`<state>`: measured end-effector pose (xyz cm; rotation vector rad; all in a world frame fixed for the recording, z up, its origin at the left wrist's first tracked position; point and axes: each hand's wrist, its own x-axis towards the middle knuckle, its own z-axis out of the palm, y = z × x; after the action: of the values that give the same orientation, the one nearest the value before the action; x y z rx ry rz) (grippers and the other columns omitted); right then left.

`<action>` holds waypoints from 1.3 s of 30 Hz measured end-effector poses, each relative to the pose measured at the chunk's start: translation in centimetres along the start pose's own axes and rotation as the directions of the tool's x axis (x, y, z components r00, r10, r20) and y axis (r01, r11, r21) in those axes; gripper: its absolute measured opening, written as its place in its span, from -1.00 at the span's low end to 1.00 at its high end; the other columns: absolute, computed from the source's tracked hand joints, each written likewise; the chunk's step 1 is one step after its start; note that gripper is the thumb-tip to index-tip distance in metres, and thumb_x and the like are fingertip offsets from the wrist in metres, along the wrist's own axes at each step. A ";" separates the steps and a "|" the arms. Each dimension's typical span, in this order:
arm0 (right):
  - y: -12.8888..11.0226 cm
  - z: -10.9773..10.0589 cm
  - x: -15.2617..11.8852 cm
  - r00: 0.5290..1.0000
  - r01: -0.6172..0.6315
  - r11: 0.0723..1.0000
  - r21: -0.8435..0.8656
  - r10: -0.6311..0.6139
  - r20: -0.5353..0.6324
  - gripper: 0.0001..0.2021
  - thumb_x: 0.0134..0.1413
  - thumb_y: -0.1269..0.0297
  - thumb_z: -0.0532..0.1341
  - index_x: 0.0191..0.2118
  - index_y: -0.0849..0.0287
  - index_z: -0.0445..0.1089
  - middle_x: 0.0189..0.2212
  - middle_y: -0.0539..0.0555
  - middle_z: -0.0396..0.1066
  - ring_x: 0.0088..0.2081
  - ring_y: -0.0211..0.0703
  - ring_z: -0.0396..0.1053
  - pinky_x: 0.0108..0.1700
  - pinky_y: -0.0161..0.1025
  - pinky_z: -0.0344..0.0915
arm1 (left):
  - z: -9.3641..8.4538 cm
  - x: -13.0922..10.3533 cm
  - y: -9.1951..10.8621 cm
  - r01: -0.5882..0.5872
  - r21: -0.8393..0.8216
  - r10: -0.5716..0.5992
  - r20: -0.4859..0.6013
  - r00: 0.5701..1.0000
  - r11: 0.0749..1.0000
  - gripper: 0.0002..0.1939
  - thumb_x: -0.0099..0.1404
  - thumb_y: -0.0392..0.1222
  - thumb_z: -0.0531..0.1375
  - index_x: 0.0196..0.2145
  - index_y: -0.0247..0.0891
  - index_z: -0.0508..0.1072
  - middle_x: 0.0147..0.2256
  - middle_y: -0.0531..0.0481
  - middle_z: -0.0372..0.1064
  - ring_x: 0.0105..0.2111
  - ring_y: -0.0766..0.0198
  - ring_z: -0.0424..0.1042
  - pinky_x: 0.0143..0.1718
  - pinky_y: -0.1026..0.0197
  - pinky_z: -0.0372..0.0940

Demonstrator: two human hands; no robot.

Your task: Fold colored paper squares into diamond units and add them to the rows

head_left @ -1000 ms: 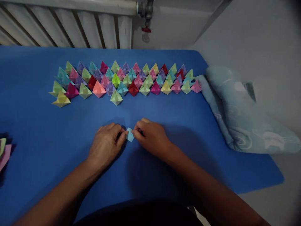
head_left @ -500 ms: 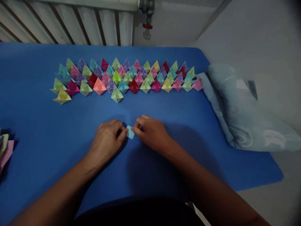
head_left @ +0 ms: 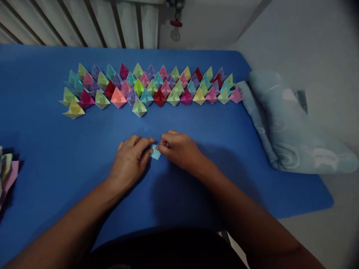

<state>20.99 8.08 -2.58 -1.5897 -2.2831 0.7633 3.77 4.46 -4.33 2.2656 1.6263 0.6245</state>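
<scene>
A small light blue folded paper [head_left: 155, 152] lies between my hands at the middle of the blue table [head_left: 92, 149]. My left hand [head_left: 130, 157] holds its left edge, the thumb low and the index finger arched above. On the other side, my right hand [head_left: 179, 149] pinches the paper's upper right edge, its other fingers curled. Beyond my hands stand rows of colourful folded paper pieces, among them a pale green one [head_left: 139, 108] at the front and a yellow one [head_left: 74, 110] at the left end.
A stack of coloured papers [head_left: 9, 177] sits at the left edge. A folded grey-blue cloth [head_left: 288, 130] rests on the table's right side against the wall. Behind the table are a white radiator [head_left: 75, 22] and a red valve handle [head_left: 176, 23].
My left index finger has lifted and stretched toward the paper's top, where it was bent near the thumb. The whole view has shifted slightly, with the table appearing a little higher.
</scene>
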 end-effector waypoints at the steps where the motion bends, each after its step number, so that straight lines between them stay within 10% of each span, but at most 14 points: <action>1: 0.0 0.0 0.1 1.000 0.009 1.000 -0.007 -0.009 0.004 -0.88 0.11 0.39 0.20 -0.45 0.19 0.39 -0.46 -0.03 0.32 -0.42 -0.29 0.21 -0.37 -0.32 0.04 | 0.1 -0.1 0.0 -0.034 0.050 0.034 -0.002 0.999 0.998 -0.79 0.40 -0.17 0.05 -0.12 -0.15 0.47 -0.25 -0.04 0.43 -0.24 0.15 0.40 -0.25 0.08 0.25; 13: 0.7 -0.4 -0.4 0.999 0.036 0.988 -0.149 -0.040 -0.023 -0.81 0.15 0.14 0.22 -0.35 0.16 0.41 -0.36 0.02 0.39 -0.28 -0.16 0.27 -0.26 -0.23 0.02 | 0.0 -2.5 1.8 -0.153 0.459 0.128 0.085 0.988 0.875 -0.47 0.40 0.04 0.03 0.18 -0.34 0.33 0.00 -0.26 0.38 -0.11 -0.07 0.29 -0.18 -0.04 0.17; 31: -1.0 0.3 0.4 0.993 -0.117 0.991 -0.066 0.116 -0.017 -0.82 0.02 0.13 0.29 -0.28 0.09 0.42 -0.26 -0.02 0.46 -0.19 -0.16 0.33 -0.19 -0.20 0.03 | 0.6 -2.9 1.1 -0.131 0.434 0.122 0.048 0.991 0.892 -0.42 0.36 0.14 0.03 0.18 -0.28 0.32 0.06 -0.27 0.32 -0.03 -0.11 0.24 -0.12 -0.06 0.15; 39: -1.8 -0.4 0.8 0.986 -0.153 0.982 -0.109 0.159 0.047 -0.87 -0.04 0.20 0.31 -0.35 0.10 0.43 -0.27 -0.03 0.47 -0.23 -0.17 0.34 -0.22 -0.22 0.04 | 0.3 -3.8 -1.2 -0.302 0.236 0.313 -0.008 0.950 0.924 -0.61 0.43 -0.11 0.00 0.07 -0.32 0.42 -0.01 -0.24 0.41 -0.02 -0.01 0.34 -0.07 -0.04 0.22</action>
<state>19.44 8.45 -1.35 -1.8352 -2.2921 0.7434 1.86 1.23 -5.82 2.7306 1.4376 0.5853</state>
